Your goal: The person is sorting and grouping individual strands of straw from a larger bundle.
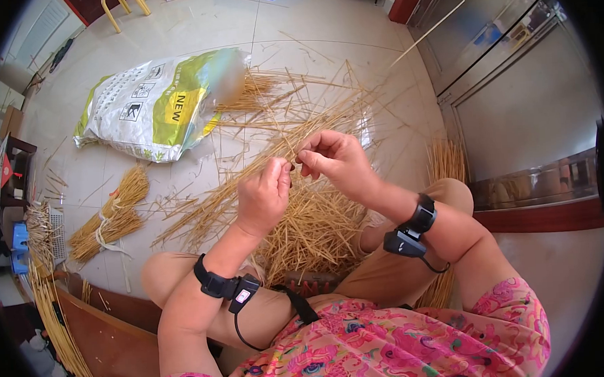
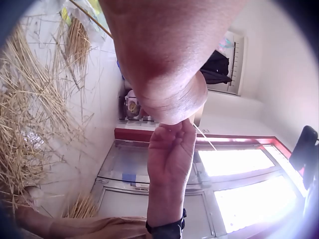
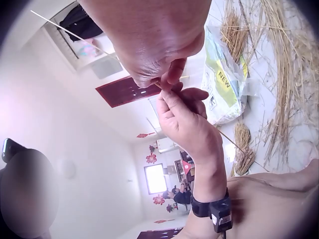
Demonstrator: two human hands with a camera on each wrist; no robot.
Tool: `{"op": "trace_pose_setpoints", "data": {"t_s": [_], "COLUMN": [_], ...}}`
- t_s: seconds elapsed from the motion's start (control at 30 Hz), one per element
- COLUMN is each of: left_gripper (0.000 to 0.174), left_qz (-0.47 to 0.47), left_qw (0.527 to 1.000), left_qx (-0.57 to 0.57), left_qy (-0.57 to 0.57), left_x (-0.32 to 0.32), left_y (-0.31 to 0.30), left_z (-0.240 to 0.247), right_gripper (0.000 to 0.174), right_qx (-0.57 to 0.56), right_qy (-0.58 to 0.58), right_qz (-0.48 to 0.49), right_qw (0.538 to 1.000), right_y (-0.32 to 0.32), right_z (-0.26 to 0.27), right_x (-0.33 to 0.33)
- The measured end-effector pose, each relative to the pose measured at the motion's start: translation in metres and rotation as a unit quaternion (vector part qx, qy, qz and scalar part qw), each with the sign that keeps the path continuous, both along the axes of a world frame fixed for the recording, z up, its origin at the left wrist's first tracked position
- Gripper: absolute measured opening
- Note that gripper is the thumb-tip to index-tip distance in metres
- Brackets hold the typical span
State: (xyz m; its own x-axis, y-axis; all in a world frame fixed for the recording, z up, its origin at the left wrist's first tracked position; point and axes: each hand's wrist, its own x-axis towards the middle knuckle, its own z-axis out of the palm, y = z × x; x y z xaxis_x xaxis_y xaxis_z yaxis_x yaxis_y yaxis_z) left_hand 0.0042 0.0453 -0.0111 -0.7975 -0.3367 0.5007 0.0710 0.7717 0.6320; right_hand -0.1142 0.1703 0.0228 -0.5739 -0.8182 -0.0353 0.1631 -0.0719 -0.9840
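Both hands meet at the fingertips above the heaped straw. The left hand (image 1: 265, 196) has curled fingers, its thumb and forefinger pinching a thin straw. Against it, the right hand (image 1: 340, 160) pinches at nearly the same spot with thumb and forefinger. In the right wrist view a long straw (image 3: 75, 34) runs out past the right hand (image 3: 154, 40), and another length (image 3: 232, 142) shows beyond the left hand (image 3: 187, 124). The left wrist view has the left hand (image 2: 164, 59) hiding most of the contact, with the right hand (image 2: 171, 152) beyond it.
Loose straw (image 1: 311, 232) is piled between the legs and scattered over the tiled floor (image 1: 286, 18). A white and green bag (image 1: 154, 104) lies at the upper left, a tied straw bundle (image 1: 115, 215) below it. Metal doors (image 1: 530, 108) stand at the right.
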Motion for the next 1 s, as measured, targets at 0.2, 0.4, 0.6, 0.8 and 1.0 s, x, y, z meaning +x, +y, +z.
{"op": "trace_pose_setpoints", "data": {"t_s": [0.2, 0.4, 0.6, 0.8, 1.0], "left_gripper": [0.005, 0.005, 0.005, 0.004, 0.004], "left_qz": [0.016, 0.009, 0.018, 0.011, 0.003], "left_qw": [0.999, 0.998, 0.998, 0.997, 0.998], "left_qx": [-0.048, -0.068, -0.067, -0.082, -0.057], "left_qy": [0.002, 0.014, 0.010, 0.001, -0.007], "left_x": [-0.0003, -0.0006, -0.0008, 0.0004, 0.0010], "left_y": [0.0000, 0.0017, 0.0011, 0.0019, 0.0026], "left_z": [-0.0013, 0.0022, 0.0007, 0.0054, 0.0055], "right_gripper": [0.008, 0.009, 0.009, 0.009, 0.008], "right_qx": [0.007, 0.008, -0.004, -0.016, -0.015], "right_qy": [0.000, 0.003, -0.005, -0.004, -0.012], "right_qz": [-0.012, -0.028, -0.033, -0.038, -0.051], "right_qw": [1.000, 1.000, 0.999, 0.999, 0.999], "right_y": [0.0000, 0.0004, 0.0011, 0.0003, 0.0004], "right_z": [-0.0007, -0.0015, -0.0004, -0.0036, -0.0049], "right_x": [0.0029, 0.0043, 0.0061, 0.0057, 0.0057]}}
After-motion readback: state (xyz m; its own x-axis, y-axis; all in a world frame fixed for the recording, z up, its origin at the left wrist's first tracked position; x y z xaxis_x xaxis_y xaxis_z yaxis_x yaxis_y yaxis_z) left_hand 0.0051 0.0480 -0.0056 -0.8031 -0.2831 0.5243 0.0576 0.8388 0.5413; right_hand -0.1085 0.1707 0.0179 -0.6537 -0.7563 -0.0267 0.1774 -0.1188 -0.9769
